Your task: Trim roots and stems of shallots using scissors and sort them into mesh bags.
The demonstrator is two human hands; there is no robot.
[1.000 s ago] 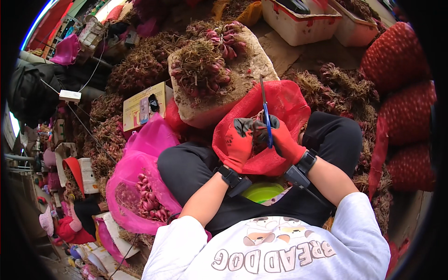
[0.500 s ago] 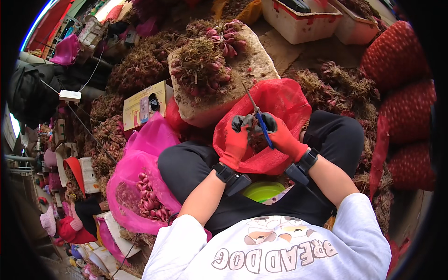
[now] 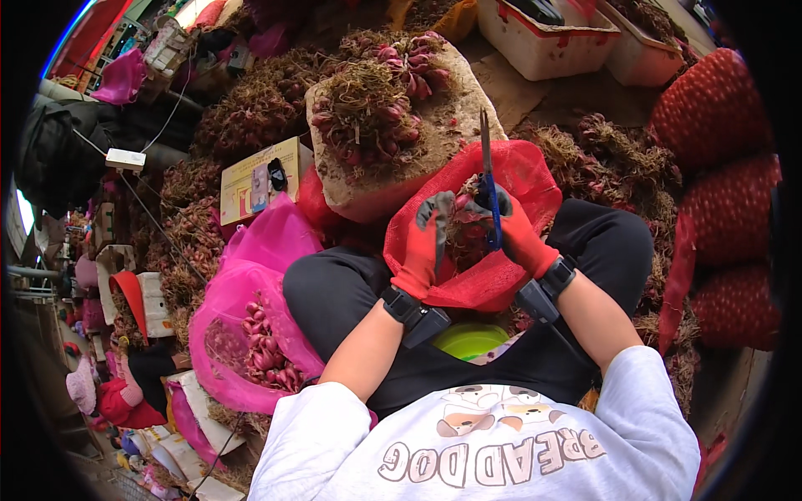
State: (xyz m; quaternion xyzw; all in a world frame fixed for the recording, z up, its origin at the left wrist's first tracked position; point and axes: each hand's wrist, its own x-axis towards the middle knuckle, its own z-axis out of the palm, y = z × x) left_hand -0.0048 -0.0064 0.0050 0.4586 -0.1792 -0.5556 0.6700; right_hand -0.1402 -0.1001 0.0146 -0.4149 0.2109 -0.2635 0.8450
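My right hand (image 3: 516,230), in a red glove with dark fingers, grips scissors (image 3: 494,209) by their blue handles. The blades point away from me, above the mouth of a red mesh bag (image 3: 535,171). Beside it my left hand (image 3: 428,234), gloved alike, has its fingers raised and apart from the palm, with nothing plainly in them. Between the hands a reddish shallot (image 3: 462,201) with dry stalks shows, close to the right fingers; what bears it is partly hidden. The red bag lies open between my legs, with brown scraps inside.
Ahead, a dirty foam block (image 3: 455,113) bears bunches of shallots (image 3: 359,117). A pink mesh bag (image 3: 251,275) with loose shallots is at my left. Full red sacks (image 3: 718,204) are stacked right. A green basin (image 3: 469,341) lies below my hands. Another person (image 3: 125,392) sits far left.
The scissors have swung from slanting left to pointing nearly straight ahead. My left hand has parted from the right one, and its fingers have straightened.
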